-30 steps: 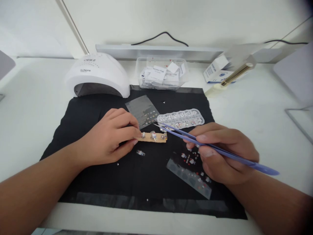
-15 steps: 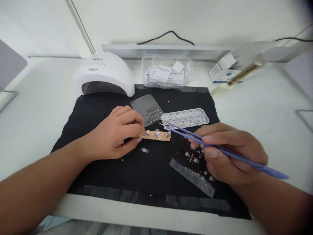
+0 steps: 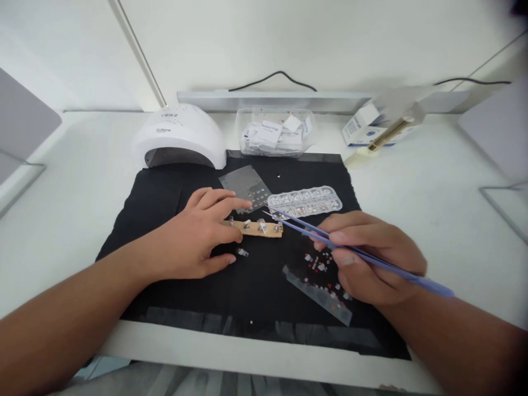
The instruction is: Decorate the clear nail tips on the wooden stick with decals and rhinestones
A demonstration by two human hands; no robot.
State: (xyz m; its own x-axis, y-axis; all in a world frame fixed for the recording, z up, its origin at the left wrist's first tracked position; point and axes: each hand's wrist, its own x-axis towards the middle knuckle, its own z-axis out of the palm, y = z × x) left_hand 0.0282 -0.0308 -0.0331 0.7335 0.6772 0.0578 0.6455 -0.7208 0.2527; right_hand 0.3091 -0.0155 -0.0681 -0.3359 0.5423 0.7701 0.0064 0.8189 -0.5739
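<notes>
My left hand (image 3: 210, 231) rests with its fingers spread over the left end of a tan strip (image 3: 270, 231). Several small clear nail tips stand on that strip, one nail tip (image 3: 262, 225) bearing a decoration. Just right of my thumb, a loose decorated nail tip (image 3: 242, 252) lies on the black mat. Blue-purple tweezers (image 3: 363, 254) are pinched in my right hand (image 3: 367, 256). Their slightly parted points hang near the strip's right end and the corner of a clear compartment case (image 3: 305, 201) of small gems. Whether the points hold anything is too small to tell.
On the black mat (image 3: 165, 198) lie a clear sticker sheet (image 3: 243, 184) and another sheet with red and white stickers (image 3: 325, 302). Behind stand a white nail lamp (image 3: 181, 132), a clear tub (image 3: 274, 148) of alcohol pads, a white box (image 3: 358, 124) and a gold-capped bottle (image 3: 388, 135).
My left hand's fingers have opened and come off the strip's end, showing more of it. The tweezers still hover near the strip's right end. The whole view has shifted slightly.
</notes>
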